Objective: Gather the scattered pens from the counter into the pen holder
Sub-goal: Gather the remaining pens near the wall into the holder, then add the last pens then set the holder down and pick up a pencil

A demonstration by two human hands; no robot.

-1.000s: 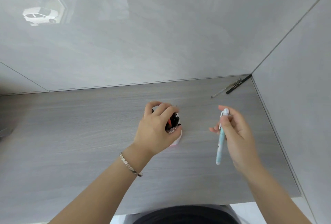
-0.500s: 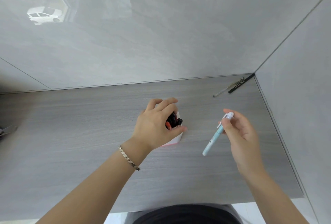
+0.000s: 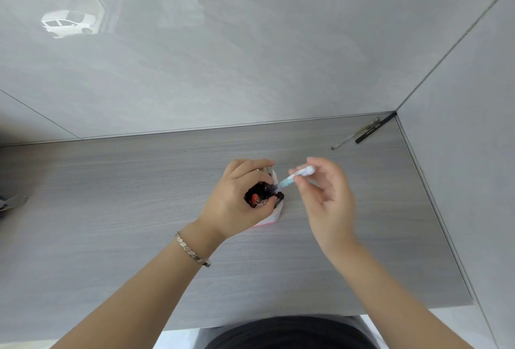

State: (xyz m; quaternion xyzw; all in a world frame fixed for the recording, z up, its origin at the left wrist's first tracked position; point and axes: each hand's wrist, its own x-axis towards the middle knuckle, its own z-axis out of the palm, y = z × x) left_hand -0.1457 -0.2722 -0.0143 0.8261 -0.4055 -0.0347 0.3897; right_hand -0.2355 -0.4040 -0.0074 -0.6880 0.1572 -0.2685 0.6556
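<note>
A grey wood-grain counter (image 3: 117, 209) is set into a corner formed by two glossy pale grey walls. On the back wall (image 3: 250, 41), a faint reflection of a white car (image 3: 68, 23) and what may be a window frame can be made out. The side wall (image 3: 468, 125) is plain. Even, soft light is spread throughout.

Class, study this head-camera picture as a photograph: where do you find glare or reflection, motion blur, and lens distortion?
Head view: the glossy wall mirrors a white car at upper left; the right hand and its light blue pen are smeared by motion, while the left hand on the pen holder is sharper; wide-angle distortion splays the counter edges and wall seams.
</note>
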